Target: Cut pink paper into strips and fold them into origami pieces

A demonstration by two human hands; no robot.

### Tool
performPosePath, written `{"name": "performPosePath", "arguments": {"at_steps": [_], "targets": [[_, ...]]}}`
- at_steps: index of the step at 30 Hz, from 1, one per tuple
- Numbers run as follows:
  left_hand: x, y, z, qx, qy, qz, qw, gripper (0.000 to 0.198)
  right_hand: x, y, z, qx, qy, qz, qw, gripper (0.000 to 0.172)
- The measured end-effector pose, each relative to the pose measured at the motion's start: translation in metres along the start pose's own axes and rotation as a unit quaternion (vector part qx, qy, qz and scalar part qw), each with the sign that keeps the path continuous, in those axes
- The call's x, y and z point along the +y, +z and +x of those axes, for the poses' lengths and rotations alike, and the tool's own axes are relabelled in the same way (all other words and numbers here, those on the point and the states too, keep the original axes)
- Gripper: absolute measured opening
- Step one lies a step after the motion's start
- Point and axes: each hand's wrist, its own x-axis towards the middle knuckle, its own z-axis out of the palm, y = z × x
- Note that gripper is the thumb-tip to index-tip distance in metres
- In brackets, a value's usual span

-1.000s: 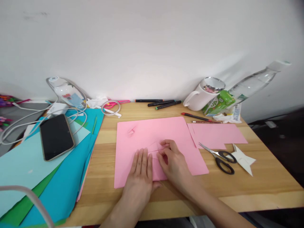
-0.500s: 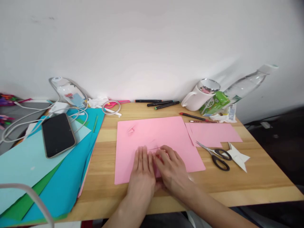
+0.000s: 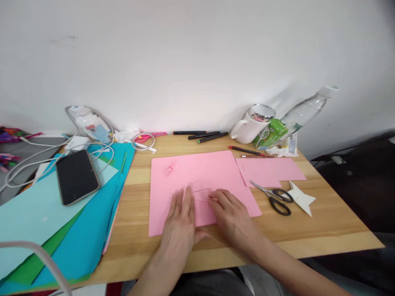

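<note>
A large pink sheet lies on the wooden desk, with a small folded pink piece at its upper left. Another small pink folded paper rests on the sheet between my hands; its outline is faint against the same colour. My left hand lies palm down with fingers stretched over the sheet, fingertips at that paper's left edge. The fingers of my right hand are bent and pinched together at its right edge.
Black-handled scissors and a white paper star lie to the right. Markers, a white mug and a plastic bottle are along the wall. A phone rests on coloured paper at the left.
My hands have moved apart, showing more of the small pink paper between them. My right hand has shifted right. The view has shifted slightly.
</note>
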Motion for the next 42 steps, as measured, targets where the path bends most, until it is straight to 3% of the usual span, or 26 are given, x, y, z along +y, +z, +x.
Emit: {"name": "performPosePath", "arguments": {"at_steps": [5, 11, 15, 19, 22, 25, 29, 32, 35, 37, 39, 42], "targets": [[0.000, 0.002, 0.000, -0.005, 0.022, -0.001, 1.000, 0.086, -0.008, -0.001, 0.006, 0.009, -0.055, 0.077, 0.995, 0.030], [0.000, -0.008, 0.004, 0.036, 0.011, -0.014, 0.999, 0.071, -0.010, 0.009, 0.005, 0.023, -0.002, 0.116, 0.993, 0.024], [-0.009, -0.023, 0.021, 0.012, -0.028, -0.066, 0.997, 0.026, -0.006, 0.020, 0.012, 0.075, 0.063, 0.134, 0.986, 0.014], [-0.021, -0.031, 0.042, -0.014, -0.118, -0.157, 0.980, 0.015, -0.004, 0.024, 0.020, 0.091, 0.102, 0.145, 0.980, 0.007], [-0.027, -0.033, 0.051, -0.039, -0.164, -0.181, 0.969, 0.029, -0.002, 0.025, 0.023, 0.096, 0.125, 0.160, 0.974, 0.005], [-0.031, -0.036, 0.055, -0.085, -0.175, -0.188, 0.963, 0.033, 0.003, 0.026, 0.026, 0.102, 0.150, 0.185, 0.966, 0.019], [-0.038, -0.035, 0.055, -0.087, -0.190, -0.230, 0.950, 0.017, 0.009, 0.029, 0.028, 0.109, 0.178, 0.233, 0.950, 0.033], [-0.044, -0.031, 0.054, -0.071, -0.194, -0.314, 0.927, 0.007, 0.011, 0.031, 0.028, 0.103, 0.198, 0.262, 0.939, 0.037], [-0.046, -0.029, 0.054, -0.064, -0.189, -0.388, 0.900, 0.012, 0.012, 0.032, 0.029, 0.094, 0.225, 0.291, 0.925, 0.041], [-0.046, -0.031, 0.054, -0.061, -0.203, -0.466, 0.859, 0.015, 0.013, 0.031, 0.032, 0.099, 0.248, 0.333, 0.904, 0.042], [-0.045, -0.035, 0.056, -0.052, -0.224, -0.548, 0.804, 0.006, 0.013, 0.029, 0.037, 0.122, 0.264, 0.398, 0.870, 0.039], [-0.045, -0.043, 0.058, -0.040, -0.247, -0.619, 0.744, 0.016, 0.013, 0.021, 0.049, 0.148, 0.268, 0.528, 0.792, 0.029]]}}
